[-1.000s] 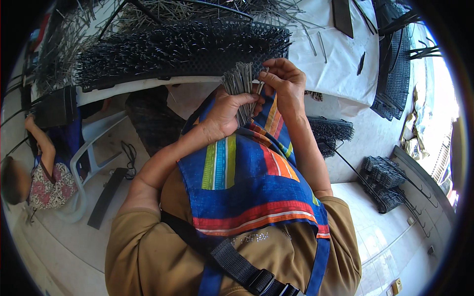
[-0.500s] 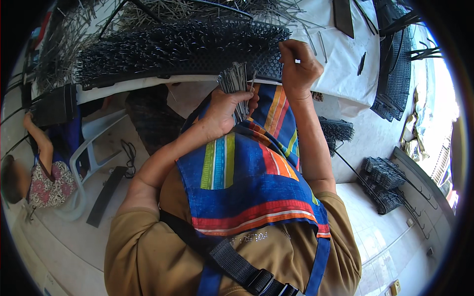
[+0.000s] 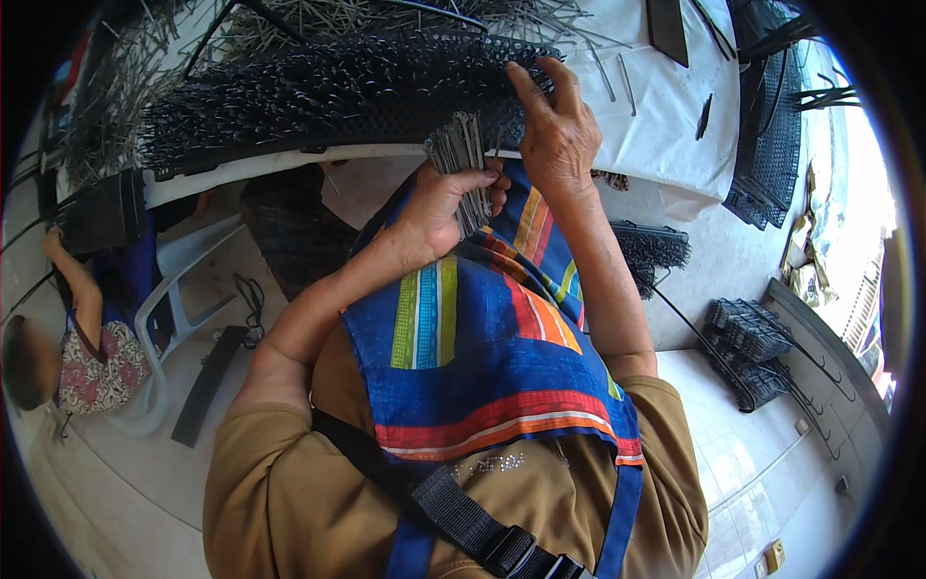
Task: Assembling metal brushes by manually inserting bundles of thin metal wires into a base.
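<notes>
My left hand (image 3: pixel 446 207) is closed around an upright bundle of thin grey metal pins (image 3: pixel 458 145), in front of my striped blue apron. Just above it stands a long black perforated rack (image 3: pixel 487 125), its holes crowded with several rows of dark upright pins (image 3: pixel 318 92). Over the rack's right end is my right hand (image 3: pixel 561 135), back upward, two fingers stretched forward and apart. I see nothing held in it, though its thumb is partly hidden. Whether its fingertips touch the rack's pins I cannot tell.
Loose metal pins (image 3: pixel 289 29) lie heaped behind the rack on the white-covered table (image 3: pixel 666 145). A dark flat bar (image 3: pixel 667 29) rests to the right. Black mesh racks (image 3: pixel 767 125) stand beyond the table. At left, another person's arm (image 3: pixel 82 289) shows near a pale plastic chair (image 3: pixel 178 289).
My right hand has moved left and slightly down over the rack's right end, its pinched fingers now spread. My left hand keeps its hold on the bundle.
</notes>
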Demonstrator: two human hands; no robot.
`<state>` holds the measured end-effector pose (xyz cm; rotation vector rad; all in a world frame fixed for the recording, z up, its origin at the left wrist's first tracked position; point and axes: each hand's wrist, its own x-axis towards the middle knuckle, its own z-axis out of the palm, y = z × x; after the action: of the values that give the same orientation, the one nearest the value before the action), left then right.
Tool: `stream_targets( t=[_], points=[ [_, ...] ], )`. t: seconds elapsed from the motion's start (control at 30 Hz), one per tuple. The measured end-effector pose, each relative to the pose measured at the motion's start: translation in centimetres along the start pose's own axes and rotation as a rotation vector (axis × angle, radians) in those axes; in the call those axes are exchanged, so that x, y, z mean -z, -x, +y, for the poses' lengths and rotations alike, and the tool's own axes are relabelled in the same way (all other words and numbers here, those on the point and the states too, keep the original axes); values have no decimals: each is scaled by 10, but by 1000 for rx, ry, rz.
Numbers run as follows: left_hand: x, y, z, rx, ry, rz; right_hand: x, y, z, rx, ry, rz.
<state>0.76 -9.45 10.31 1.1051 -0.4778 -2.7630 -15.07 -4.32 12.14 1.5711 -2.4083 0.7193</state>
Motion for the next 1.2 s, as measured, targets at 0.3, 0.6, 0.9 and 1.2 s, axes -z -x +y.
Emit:
stream_targets(
  t=[0.3,0.6,0.9,1.2],
  points=[
    [-2,2,2,-14,-12,-29,8,22,-2,-98,-379,113],
    [-5,2,0,-21,-67,133,14,15,3,-653,-1253,347],
    [-11,5,0,-41,-128,158,9,0,20,-182,-532,422],
    [-6,7,-1,-47,-160,144,2,6,15,-224,-507,305]
  ],
)
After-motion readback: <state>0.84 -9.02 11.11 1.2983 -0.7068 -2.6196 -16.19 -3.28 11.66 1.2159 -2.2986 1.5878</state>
